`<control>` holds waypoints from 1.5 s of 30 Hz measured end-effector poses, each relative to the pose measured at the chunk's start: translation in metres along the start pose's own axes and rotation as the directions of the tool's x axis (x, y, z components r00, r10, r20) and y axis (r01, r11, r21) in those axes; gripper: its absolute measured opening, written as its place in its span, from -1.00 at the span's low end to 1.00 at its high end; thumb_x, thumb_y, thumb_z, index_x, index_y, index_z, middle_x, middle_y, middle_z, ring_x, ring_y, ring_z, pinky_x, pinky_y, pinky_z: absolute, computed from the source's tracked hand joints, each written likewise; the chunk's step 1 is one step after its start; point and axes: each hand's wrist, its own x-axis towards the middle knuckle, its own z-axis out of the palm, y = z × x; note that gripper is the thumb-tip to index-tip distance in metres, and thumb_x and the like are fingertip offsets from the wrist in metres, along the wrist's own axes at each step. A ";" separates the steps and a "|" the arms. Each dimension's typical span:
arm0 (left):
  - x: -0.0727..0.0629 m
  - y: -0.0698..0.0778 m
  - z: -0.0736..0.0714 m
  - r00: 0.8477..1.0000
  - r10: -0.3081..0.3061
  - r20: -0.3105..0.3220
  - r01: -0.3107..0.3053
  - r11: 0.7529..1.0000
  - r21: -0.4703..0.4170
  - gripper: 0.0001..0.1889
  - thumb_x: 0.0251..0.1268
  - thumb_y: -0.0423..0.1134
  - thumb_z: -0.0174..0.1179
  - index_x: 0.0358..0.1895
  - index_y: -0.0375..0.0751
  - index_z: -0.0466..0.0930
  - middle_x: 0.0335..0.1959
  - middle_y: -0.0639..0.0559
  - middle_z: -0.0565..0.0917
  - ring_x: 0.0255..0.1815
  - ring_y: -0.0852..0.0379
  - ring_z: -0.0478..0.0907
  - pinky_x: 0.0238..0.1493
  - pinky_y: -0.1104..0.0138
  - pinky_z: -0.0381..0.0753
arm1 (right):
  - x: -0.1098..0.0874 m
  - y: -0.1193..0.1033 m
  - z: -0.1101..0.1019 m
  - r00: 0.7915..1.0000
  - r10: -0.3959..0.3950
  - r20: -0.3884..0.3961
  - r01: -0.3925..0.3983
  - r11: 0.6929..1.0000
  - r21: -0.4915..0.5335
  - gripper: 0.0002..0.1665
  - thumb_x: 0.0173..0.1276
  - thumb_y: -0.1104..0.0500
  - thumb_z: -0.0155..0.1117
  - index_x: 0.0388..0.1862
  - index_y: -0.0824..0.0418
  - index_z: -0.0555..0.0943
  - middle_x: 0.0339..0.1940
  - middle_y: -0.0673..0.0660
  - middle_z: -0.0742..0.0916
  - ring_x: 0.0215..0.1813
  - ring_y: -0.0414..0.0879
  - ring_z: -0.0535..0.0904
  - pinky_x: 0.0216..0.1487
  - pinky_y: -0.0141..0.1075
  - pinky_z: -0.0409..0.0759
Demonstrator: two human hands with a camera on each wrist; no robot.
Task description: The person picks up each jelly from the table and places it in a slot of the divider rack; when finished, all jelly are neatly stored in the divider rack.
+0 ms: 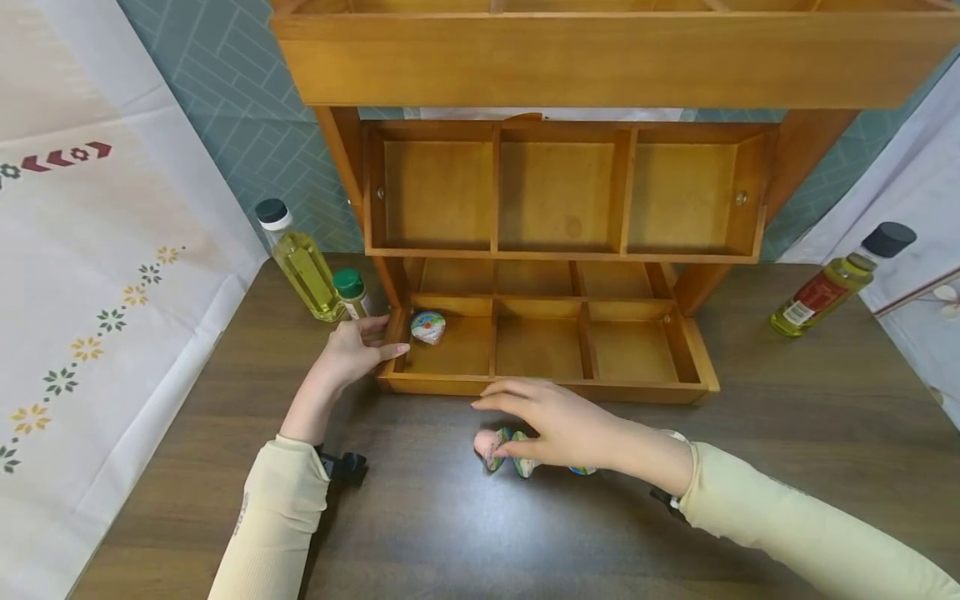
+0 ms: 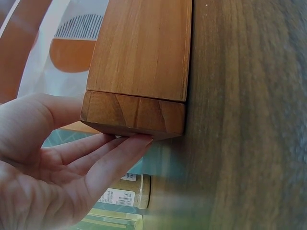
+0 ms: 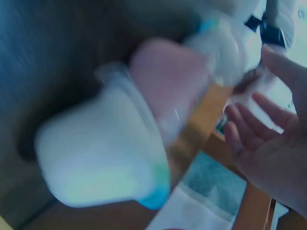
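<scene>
My left hand (image 1: 351,352) grips the left end of the bottom tray of a wooden tiered rack (image 1: 450,386), thumb over the wall and fingers outside. In the left wrist view, the tray's corner (image 2: 136,112) sits between thumb and fingers. One small lidded cup (image 1: 428,327) lies in the tray's left compartment. My right hand (image 1: 558,425) hovers over several small cups on the table, fingers spread and slightly bent. A pinkish cup (image 1: 487,448) is near its thumb; others are partly hidden. The right wrist view shows a blurred whitish cup (image 3: 100,148) and a pink one (image 3: 165,79), apart from the fingers.
An oil bottle (image 1: 306,271) and a green-capped jar (image 1: 351,293) stand left of the rack. Another oil bottle (image 1: 828,292) stands at the right. The rack's middle tray (image 1: 562,255) and top tray (image 1: 600,62) rise above the bottom one.
</scene>
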 end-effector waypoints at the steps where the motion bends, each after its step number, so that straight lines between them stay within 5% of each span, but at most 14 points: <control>1: 0.000 0.000 0.000 1.000 0.002 -0.001 -0.002 1.000 -0.004 -0.25 0.15 -0.13 0.32 0.36 -0.34 0.22 0.25 -0.31 0.41 0.20 -0.15 0.44 0.08 0.10 0.52 | -0.004 -0.001 0.002 1.000 -0.008 -0.002 0.008 0.999 -0.038 -0.35 0.22 -0.05 0.33 0.27 0.08 0.44 0.23 -0.01 0.50 0.27 -0.10 0.40 0.26 -0.14 0.38; 5: 0.000 0.001 -0.001 1.000 0.009 -0.002 -0.009 1.000 -0.011 -0.26 0.16 -0.14 0.31 0.36 -0.35 0.22 0.25 -0.32 0.41 0.20 -0.16 0.44 0.07 0.10 0.52 | -0.012 -0.003 0.014 1.000 0.016 -0.011 -0.017 0.990 -0.141 -0.31 0.19 -0.12 0.32 0.26 0.09 0.43 0.19 -0.01 0.53 0.22 -0.11 0.44 0.24 -0.11 0.39; 14: 0.001 0.002 0.001 1.000 0.006 0.000 -0.006 1.000 -0.024 -0.26 0.16 -0.16 0.31 0.36 -0.35 0.22 0.22 -0.33 0.44 0.19 -0.15 0.45 0.04 0.12 0.54 | -0.011 -0.008 0.033 0.991 0.124 -0.060 -0.129 0.986 -0.103 -0.26 0.13 -0.22 0.33 0.18 0.13 0.41 0.10 0.02 0.58 0.15 -0.04 0.51 0.18 -0.12 0.46; 29: 0.002 0.002 0.003 1.000 0.025 -0.004 -0.025 1.000 0.002 -0.26 0.15 -0.15 0.31 0.36 -0.38 0.22 0.20 -0.34 0.45 0.20 -0.14 0.44 0.13 0.11 0.48 | -0.005 -0.012 0.053 0.984 0.139 -0.112 -0.164 0.952 -0.259 -0.39 0.16 -0.19 0.32 0.00 0.20 0.48 -0.14 0.04 0.65 -0.02 -0.05 0.61 0.04 -0.15 0.56; 45: 0.002 -0.002 0.000 1.000 0.008 0.003 -0.008 1.000 -0.009 -0.24 0.15 -0.14 0.31 0.37 -0.34 0.20 0.22 -0.32 0.43 0.22 -0.13 0.42 0.12 0.11 0.48 | 0.003 -0.013 0.039 0.964 0.175 -0.200 -0.179 0.984 -0.002 -0.37 0.04 0.02 0.46 0.02 0.12 0.37 -0.16 -0.04 0.63 -0.16 -0.23 0.52 -0.01 -0.27 0.53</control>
